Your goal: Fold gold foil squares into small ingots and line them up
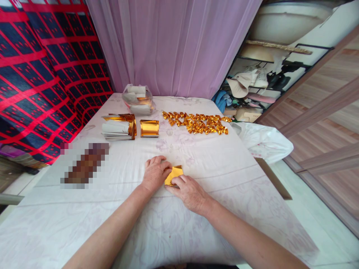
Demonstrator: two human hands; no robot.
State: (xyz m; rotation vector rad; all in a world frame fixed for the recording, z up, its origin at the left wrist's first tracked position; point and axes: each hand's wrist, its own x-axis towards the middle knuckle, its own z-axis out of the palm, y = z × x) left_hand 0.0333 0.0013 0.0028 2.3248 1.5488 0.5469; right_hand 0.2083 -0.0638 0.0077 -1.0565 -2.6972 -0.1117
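Observation:
A small sheet of gold foil paper lies on the cloth-covered table in front of me, its upper edge slightly raised. My left hand holds its left side, thumb side against the paper and the other fingers bent onto the cloth. At the lower right, my right hand grips the paper between thumb and fingers; the fingertips partly cover it. Farther back is a small stack of gold foil sheets. Rows of folded gold foil pieces lie to its right.
A larger pile of grey-backed foil sheets lies at the left, before a clear plastic bag of more sheets. A pixelated patch hides something on the left. Purple curtain hangs behind; a white bag is beyond the table's right edge.

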